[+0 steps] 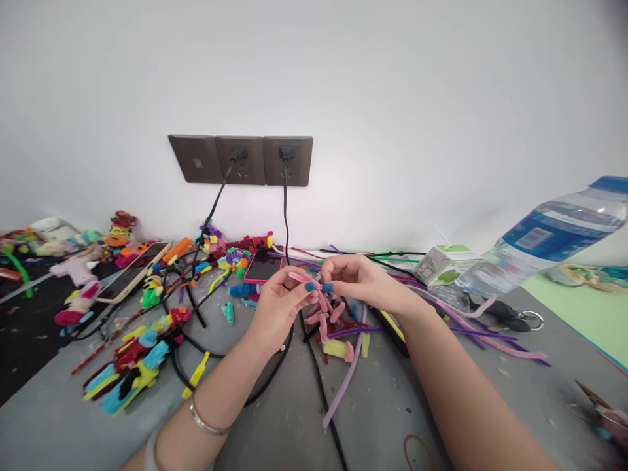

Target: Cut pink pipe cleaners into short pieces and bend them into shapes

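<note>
Between my two hands I hold a pink pipe cleaner (300,279) above the grey table. My left hand (282,306) pinches it between thumb and forefinger. From the other side, the fingertips of my right hand (359,281) are closed on the same piece, thumb close to the left thumb. Just below lie several short pink pipe cleaner pieces (324,320) and a pale yellow piece with a pink end (337,349). A long lilac pipe cleaner (349,379) stretches toward me beneath my right wrist.
Colourful pipe cleaner figures (135,366) and a phone (132,271) lie at left; a second, pink-edged phone (263,265) lies behind my hands. Black cables (286,216) run down from wall sockets (240,160). A drink carton (446,263), a water bottle (544,239) and scissors (591,396) are at right.
</note>
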Available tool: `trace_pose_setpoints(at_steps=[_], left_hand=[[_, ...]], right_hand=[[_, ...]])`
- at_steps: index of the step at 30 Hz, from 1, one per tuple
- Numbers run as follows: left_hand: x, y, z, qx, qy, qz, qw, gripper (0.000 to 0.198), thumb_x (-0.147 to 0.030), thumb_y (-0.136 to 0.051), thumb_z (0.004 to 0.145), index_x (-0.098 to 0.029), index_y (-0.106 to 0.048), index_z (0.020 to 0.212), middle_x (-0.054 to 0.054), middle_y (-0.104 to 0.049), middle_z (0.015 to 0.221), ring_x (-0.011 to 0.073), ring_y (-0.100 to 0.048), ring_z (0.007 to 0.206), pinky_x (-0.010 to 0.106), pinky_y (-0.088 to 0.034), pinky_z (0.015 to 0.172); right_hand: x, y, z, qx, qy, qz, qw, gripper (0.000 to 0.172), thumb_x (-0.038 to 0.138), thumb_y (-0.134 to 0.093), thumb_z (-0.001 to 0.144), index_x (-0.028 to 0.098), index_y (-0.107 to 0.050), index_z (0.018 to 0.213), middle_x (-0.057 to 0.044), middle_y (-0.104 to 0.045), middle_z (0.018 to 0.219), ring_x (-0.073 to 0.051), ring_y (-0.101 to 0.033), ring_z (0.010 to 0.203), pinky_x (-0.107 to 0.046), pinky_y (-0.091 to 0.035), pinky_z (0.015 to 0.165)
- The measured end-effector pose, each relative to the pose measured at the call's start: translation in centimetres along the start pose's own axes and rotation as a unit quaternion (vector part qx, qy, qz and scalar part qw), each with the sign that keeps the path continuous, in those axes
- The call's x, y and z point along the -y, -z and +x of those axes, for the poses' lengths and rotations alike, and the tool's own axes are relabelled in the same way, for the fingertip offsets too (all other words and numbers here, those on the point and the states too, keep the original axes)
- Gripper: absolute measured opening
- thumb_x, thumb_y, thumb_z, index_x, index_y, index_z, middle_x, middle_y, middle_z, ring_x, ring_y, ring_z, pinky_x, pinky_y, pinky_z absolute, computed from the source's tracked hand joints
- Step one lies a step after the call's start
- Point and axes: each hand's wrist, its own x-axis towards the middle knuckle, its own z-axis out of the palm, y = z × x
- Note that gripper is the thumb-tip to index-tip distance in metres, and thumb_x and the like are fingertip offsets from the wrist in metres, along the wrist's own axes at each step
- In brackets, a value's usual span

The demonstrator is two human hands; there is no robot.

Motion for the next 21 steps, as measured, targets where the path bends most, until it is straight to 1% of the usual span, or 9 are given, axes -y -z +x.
trace_pose_setpoints(at_steps=[3,6,10,15,18,21], left_hand=[[-0.12,-0.13,-0.1,0.002,0.006,0.004,1.0,0.024,-0.026,-0.087,0.065,-0.017,-0.066,0.074,-0.002,-0.068,0.076,0.0081,-0.064,0.068,0.018,-0.056,0.063],[-0.22,-0.32,-0.13,0.011,0.012,0.001,1.0,0.026,-0.026,-0.087,0.064,-0.016,-0.064,0.071,-0.001,-0.069,0.083,0.0079,-0.063,0.068,0.018,-0.055,0.061],[-0.19,-0.27,-0.04,0.011,-0.002,0.005,1.0,0.027,-0.027,-0.087,0.065,-0.016,-0.063,0.071,-0.001,-0.068,0.077,0.0071,-0.061,0.065,0.016,-0.05,0.057],[-0.01,0.07,0.14,-0.04,-0.023,0.031,0.998,0.03,-0.03,-0.087,0.063,-0.016,-0.063,0.073,-0.003,-0.064,0.073,0.0054,-0.056,0.06,0.015,-0.047,0.054],[0.04,0.15,0.31,-0.071,-0.021,0.049,0.996,0.034,-0.033,-0.089,0.059,-0.015,-0.063,0.07,-0.003,-0.063,0.073,0.0047,-0.055,0.057,0.015,-0.044,0.052],[0.02,0.19,0.44,-0.085,-0.014,0.071,0.994,0.037,-0.036,-0.089,0.056,-0.014,-0.064,0.07,-0.002,-0.065,0.072,0.0055,-0.056,0.055,0.016,-0.043,0.051]], right_hand=[[-0.07,-0.06,0.04,0.009,-0.013,0.007,1.0,0.026,0.038,-0.07,0.084,0.017,-0.056,0.078,0.0,-0.06,0.068,-0.012,-0.056,0.06,-0.023,-0.043,0.058],[-0.08,-0.11,0.12,0.018,-0.014,0.011,1.0,0.025,0.037,-0.07,0.083,0.017,-0.056,0.078,0.0,-0.06,0.069,-0.011,-0.054,0.06,-0.022,-0.042,0.058],[0.04,-0.11,0.09,0.013,0.002,0.025,1.0,0.022,0.032,-0.07,0.084,0.016,-0.055,0.079,0.001,-0.057,0.071,-0.009,-0.051,0.061,-0.021,-0.04,0.058],[0.06,0.1,-0.11,0.011,0.019,0.037,0.999,0.02,0.029,-0.069,0.086,0.016,-0.054,0.082,0.002,-0.056,0.074,-0.008,-0.05,0.062,-0.021,-0.039,0.059],[-0.02,0.22,-0.17,0.012,0.023,0.039,0.999,0.02,0.029,-0.07,0.086,0.017,-0.055,0.084,0.001,-0.058,0.077,-0.009,-0.052,0.066,-0.021,-0.04,0.061],[-0.03,0.29,-0.2,0.011,0.026,0.039,0.999,0.021,0.031,-0.072,0.085,0.017,-0.057,0.086,-0.001,-0.061,0.08,-0.011,-0.055,0.069,-0.023,-0.043,0.064]])
